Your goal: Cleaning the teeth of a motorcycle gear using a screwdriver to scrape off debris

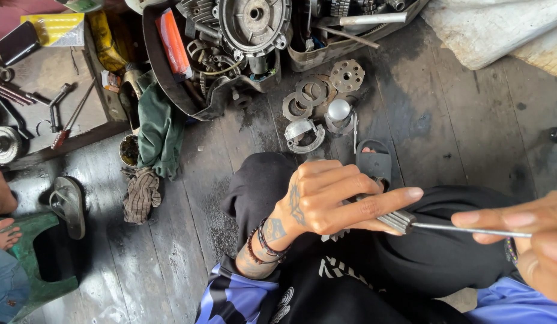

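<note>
Ribbed metal part in my left hand (326,201), thin rod in my right hand (530,240).

The small grey ribbed part (394,219) sits gripped under my left fingers; my right fingertips pinch the slim steel rod (464,230) meeting its end.

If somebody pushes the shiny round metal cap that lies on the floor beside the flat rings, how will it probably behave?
The metal cap looks domed and smooth, so it would probably slide or rock, perhaps roll. It seems rigid and fairly heavy for its size. The wooden floor looks dark and greasy, so the cap may be slippery; the rings close beside it might stop it.
</note>
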